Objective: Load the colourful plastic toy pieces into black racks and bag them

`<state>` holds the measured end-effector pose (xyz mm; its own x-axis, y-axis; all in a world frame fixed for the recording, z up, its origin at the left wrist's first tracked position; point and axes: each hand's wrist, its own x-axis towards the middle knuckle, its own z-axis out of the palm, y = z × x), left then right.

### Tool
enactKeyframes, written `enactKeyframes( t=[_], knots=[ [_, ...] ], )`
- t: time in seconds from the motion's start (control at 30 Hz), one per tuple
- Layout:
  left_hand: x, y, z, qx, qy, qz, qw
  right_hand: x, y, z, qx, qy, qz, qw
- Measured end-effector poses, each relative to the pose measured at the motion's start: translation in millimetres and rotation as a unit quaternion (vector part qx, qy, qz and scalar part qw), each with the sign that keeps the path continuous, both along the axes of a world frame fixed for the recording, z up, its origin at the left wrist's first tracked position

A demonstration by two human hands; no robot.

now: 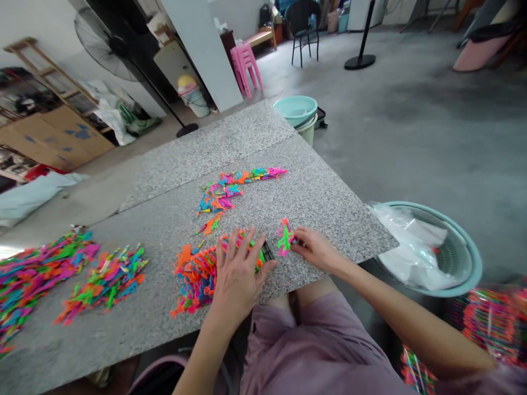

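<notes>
Head view: colorful pieces (285, 237) in right hand (316, 249)

The left hand (239, 272) is palm-down, fingers (231, 244) spread; the right hand (315, 249) pinches, forearm (381, 291) slanting inward.

We rested our spread left hand (239, 266) on a packed row of bright pieces (196, 277); our right hand (316, 248) pinched a pink-and-green bunch (284, 237) near it. A loose pile (110, 281) lay farther left on the speckled table (317, 200).
</notes>
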<state>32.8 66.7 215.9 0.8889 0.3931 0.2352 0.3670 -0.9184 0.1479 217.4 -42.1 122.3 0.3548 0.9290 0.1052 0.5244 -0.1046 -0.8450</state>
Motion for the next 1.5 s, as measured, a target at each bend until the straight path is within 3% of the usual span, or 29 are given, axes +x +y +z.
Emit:
enactKeyframes(
  t=[0.1,0.23,0.33,0.47,0.6,0.8,0.87,0.93,0.97,1.03,1.1,1.13,1.23,1.37,1.5],
  knots=[
    [-2,11,-10.9,0.031,0.090,0.000,0.995,-3,56,-21,-0.012,0.020,0.025,0.999],
    [-2,9,-21.4,0.040,0.094,0.003,0.995,-20,97,-42,-0.022,0.024,0.044,0.998],
    [-3,8,-21.5,0.041,0.083,0.002,0.996,-27,105,-42,-0.032,-0.016,0.089,0.995],
    [-4,10,-22.2,0.056,0.040,0.004,0.998,-22,112,-25,-0.061,-0.073,0.127,0.987],
    [-4,12,-25.9,0.065,0.073,-0.030,0.995,-18,121,-10,-0.079,-0.112,0.170,0.976],
    [-5,16,-29.9,0.069,0.090,-0.027,0.993,-33,117,-22,-0.076,-0.133,0.160,0.975],
    [-7,16,-31.4,0.084,0.090,-0.029,0.992,-19,126,-27,-0.061,-0.121,0.200,0.970],
    [-8,16,-33.7,0.101,0.082,-0.032,0.991,14,143,-24,-0.052,-0.150,0.183,0.970],
    [-9,16,-35.2,0.110,0.075,-0.034,0.990,36,153,-20,-0.051,-0.179,0.139,0.973],
    [-10,17,-38.0,0.132,0.058,-0.036,0.989,84,174,-8,-0.068,-0.245,-0.017,0.967],
    [-11,18,-39.7,0.152,0.036,-0.034,0.987,122,187,2,-0.106,-0.291,-0.077,0.948],
    [-11,19,-40.0,0.157,0.026,-0.035,0.987,133,190,3,-0.128,-0.308,-0.073,0.940],
    [-12,21,-39.1,0.147,0.009,-0.042,0.988,132,176,-6,-0.173,-0.351,-0.036,0.920],
    [-12,23,-35.8,0.112,0.017,-0.040,0.993,86,120,-23,-0.188,-0.362,-0.044,0.912],
    [-12,26,-32.6,0.075,0.056,-0.048,0.994,64,92,-6,-0.176,-0.377,0.025,0.909]
  ],
)
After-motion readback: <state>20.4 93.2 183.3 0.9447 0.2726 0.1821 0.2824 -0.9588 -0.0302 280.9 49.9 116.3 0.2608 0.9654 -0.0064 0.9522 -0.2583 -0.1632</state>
